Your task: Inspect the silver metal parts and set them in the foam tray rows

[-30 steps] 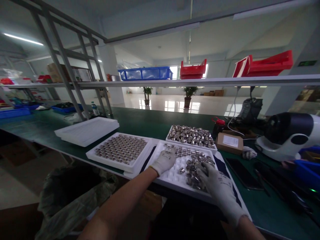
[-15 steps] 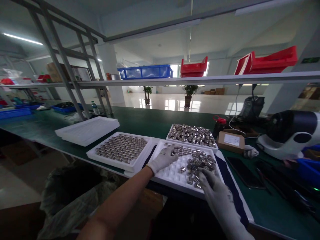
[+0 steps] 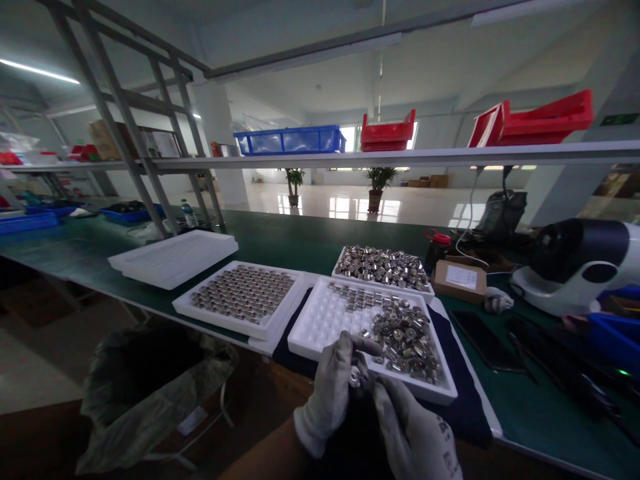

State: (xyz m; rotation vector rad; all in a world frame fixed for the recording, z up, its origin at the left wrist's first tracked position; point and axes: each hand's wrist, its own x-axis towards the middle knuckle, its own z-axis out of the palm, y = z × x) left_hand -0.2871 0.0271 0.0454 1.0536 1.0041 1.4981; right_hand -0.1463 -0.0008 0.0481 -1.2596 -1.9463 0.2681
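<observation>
My left hand (image 3: pixel 327 383), in a white glove, is closed around a small metal cylinder (image 3: pixel 355 377) in front of the near edge of a white foam tray (image 3: pixel 313 323). Just right of it is my right hand (image 3: pixel 417 430), also gloved, its fingers pressed together by the left fingertips; what they hold is hidden. In that tray, metal cylinders (image 3: pixel 370 299) stand in rows along the far side, and a loose heap of cylinders (image 3: pixel 410 337) covers the right part.
Left of it, another white tray (image 3: pixel 187 310) holds full rows of cylinders. Behind, a third tray holds a cylinder pile (image 3: pixel 383 267). Stacked foam trays (image 3: pixel 173 257) lie far left. A cardboard box (image 3: pixel 460 280), phone (image 3: pixel 487 340) and white-black machine (image 3: pixel 580 267) stand right.
Both hands have drawn back from the tray toward me and come together in front of its near edge. A cylinder now shows in my left fingers. The tray has turned slightly.
</observation>
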